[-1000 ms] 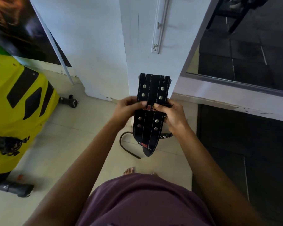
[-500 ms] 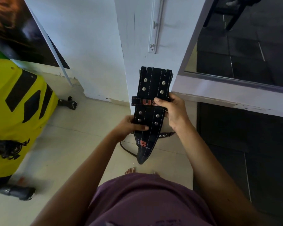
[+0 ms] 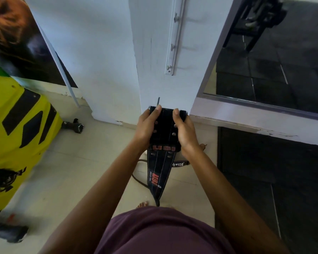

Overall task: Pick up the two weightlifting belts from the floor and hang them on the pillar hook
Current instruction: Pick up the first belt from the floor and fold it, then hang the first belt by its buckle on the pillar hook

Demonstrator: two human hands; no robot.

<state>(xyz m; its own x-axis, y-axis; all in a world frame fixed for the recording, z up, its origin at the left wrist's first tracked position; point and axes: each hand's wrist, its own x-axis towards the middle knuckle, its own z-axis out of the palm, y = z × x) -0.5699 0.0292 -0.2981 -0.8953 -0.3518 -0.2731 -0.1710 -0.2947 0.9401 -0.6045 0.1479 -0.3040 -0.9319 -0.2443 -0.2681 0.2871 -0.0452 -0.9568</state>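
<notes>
Yellow equipment (image 3: 17, 134) is cut off at the left edge, its kind unclear. Centre, the left hand (image 3: 147, 128) and right hand (image 3: 184, 132) clamp the black belt (image 3: 161, 173) by its upper sides, its tapered end hanging down. Behind it, a second belt (image 3: 180, 164) lies mostly hidden on the floor (image 3: 72, 171). Above, the hook rail (image 3: 173, 43) runs up the white pillar (image 3: 154, 52).

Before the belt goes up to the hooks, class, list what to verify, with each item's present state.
1. Left hand grips black belt: ok.
2. Right hand grips it too: ok.
3. Hook rail on pillar free of items: ok.
4. Belt raised to hook height: not ok, it is below the rail.
5. Second belt picked up: not ok, on the floor.
6. Buckle end ready to hang: cannot tell.
</notes>
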